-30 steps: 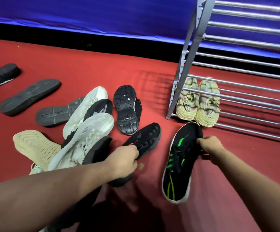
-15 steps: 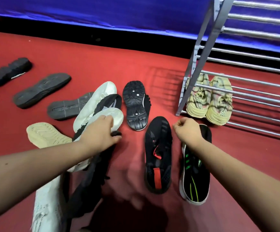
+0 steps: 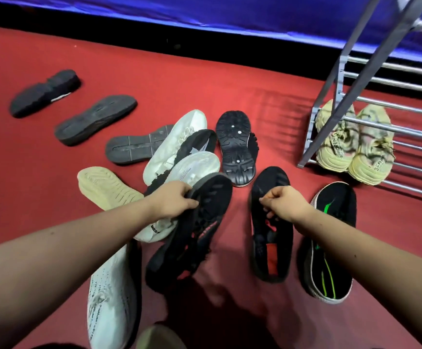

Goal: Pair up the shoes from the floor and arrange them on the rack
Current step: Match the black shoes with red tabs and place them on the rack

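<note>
Between black shoes (image 3: 212,205) (image 3: 272,177), bare red carpet (image 3: 238,222)

Rack (image 3: 363,71) runs off the top and right edges. White shoe (image 3: 111,298) and an unidentifiable tan object (image 3: 159,337) are cut by the bottom edge. Left grip (image 3: 172,202): fingertips hidden under the black shoe (image 3: 199,222). Right grip (image 3: 285,202): fingertips curl out of sight at the second black shoe (image 3: 272,248). Lettering on the beige shoes (image 3: 340,144) is too blurred to read; rails cross them.
</note>
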`<action>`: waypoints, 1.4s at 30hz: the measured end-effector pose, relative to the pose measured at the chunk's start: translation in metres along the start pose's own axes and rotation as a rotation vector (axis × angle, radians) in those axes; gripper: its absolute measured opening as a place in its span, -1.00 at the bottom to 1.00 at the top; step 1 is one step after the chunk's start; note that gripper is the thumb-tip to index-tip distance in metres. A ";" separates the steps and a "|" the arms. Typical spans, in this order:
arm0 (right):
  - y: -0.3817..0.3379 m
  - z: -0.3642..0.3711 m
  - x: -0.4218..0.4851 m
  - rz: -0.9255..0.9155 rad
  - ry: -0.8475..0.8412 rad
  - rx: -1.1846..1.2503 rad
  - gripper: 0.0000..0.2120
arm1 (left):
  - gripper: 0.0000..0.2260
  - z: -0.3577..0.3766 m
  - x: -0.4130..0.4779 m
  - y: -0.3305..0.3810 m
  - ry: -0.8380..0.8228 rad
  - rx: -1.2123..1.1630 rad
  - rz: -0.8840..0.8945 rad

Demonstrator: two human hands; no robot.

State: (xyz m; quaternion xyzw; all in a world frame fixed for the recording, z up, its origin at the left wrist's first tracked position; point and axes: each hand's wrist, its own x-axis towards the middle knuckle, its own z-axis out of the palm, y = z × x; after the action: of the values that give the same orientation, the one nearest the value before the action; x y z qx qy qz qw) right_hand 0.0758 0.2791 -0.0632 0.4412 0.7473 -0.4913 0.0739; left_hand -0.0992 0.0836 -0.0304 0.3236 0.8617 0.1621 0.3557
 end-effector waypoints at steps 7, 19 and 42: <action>0.008 -0.018 -0.002 0.040 -0.139 0.172 -0.85 | -0.79 0.005 0.003 0.005 -0.087 -0.592 -0.081; 0.021 -0.050 0.004 0.118 0.049 0.370 -0.90 | -0.87 0.035 0.010 0.019 -0.080 -0.679 -0.158; 0.026 -0.062 -0.023 -0.042 -0.509 0.517 -0.91 | -0.93 0.027 0.036 0.081 -0.096 -0.966 -0.010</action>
State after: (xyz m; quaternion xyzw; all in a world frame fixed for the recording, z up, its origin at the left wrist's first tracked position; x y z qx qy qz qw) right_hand 0.1288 0.3182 -0.0367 0.2936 0.5648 -0.7595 0.1335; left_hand -0.0628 0.1687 -0.0263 0.1246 0.6720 0.5267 0.5054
